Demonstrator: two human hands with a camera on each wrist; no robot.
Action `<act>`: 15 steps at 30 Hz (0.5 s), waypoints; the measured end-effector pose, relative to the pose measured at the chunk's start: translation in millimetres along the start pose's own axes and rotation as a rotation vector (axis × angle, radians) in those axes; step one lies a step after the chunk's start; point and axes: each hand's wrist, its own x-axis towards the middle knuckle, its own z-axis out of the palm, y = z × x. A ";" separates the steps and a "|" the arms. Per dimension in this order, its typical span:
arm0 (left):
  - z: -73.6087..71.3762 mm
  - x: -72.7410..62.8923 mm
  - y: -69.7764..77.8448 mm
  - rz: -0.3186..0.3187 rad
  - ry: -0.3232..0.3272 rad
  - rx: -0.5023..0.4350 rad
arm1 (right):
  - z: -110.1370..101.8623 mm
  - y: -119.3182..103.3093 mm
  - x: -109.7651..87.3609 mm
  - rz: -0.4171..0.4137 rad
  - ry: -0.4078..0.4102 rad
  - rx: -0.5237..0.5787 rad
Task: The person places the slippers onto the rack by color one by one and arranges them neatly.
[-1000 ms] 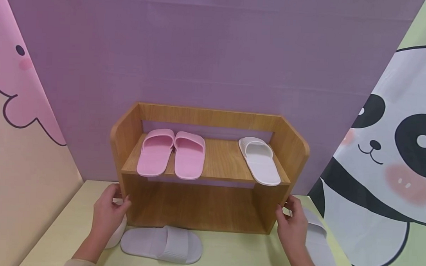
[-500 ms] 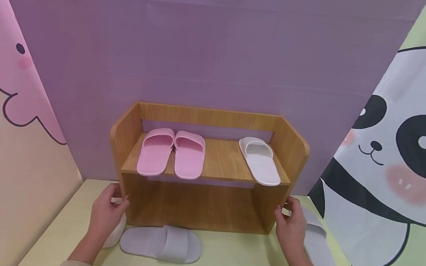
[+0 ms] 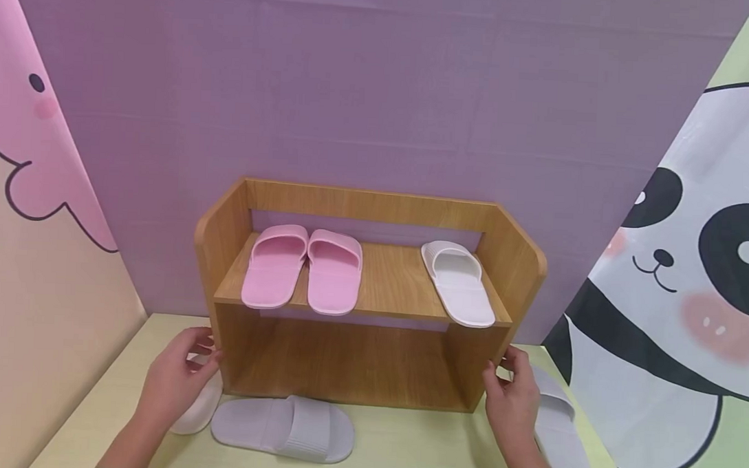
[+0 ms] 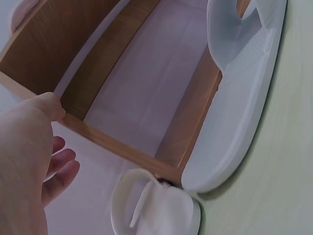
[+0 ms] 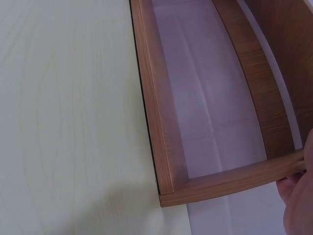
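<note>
A two-tier wooden shoe rack (image 3: 369, 392) stands between my hands. My left hand (image 3: 174, 375) is at its left side panel, the thumb tip at the front edge and the loosely bent fingers apart from the panel in the left wrist view. My right hand (image 3: 511, 397) grips the right panel's front edge, thumb in front and fingers behind; the right wrist view shows only part of it. On the upper shelf sit two pink slippers (image 3: 334, 288) at the left and one white slipper (image 3: 465, 296) at the right.
A pale grey slipper (image 3: 250, 422) lies sideways before the rack on the light table (image 3: 416, 449). A white slipper (image 3: 198, 410) lies left, partly behind my left hand, and another pale slipper (image 3: 559, 433) lies right. A purple backdrop (image 3: 379, 89) rises behind.
My left hand has shifted slightly left and its fingers have loosened from the rack's side. The right hand and the rack stay nearly in place.
</note>
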 end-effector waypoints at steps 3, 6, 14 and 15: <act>-1.8 -2.5 -4.1 0.002 0.000 0.036 | 0.2 2.0 0.5 -0.006 0.005 -0.003; -2.8 -6.9 -8.6 -0.029 -0.028 0.094 | -0.1 3.3 0.4 -0.017 0.011 -0.002; -4.9 -18.4 -18.5 -0.253 -0.179 0.188 | -0.6 3.1 0.4 -0.023 0.010 0.014; -4.7 -19.1 -19.8 -0.278 -0.208 0.198 | -0.7 3.3 0.4 -0.022 0.011 0.018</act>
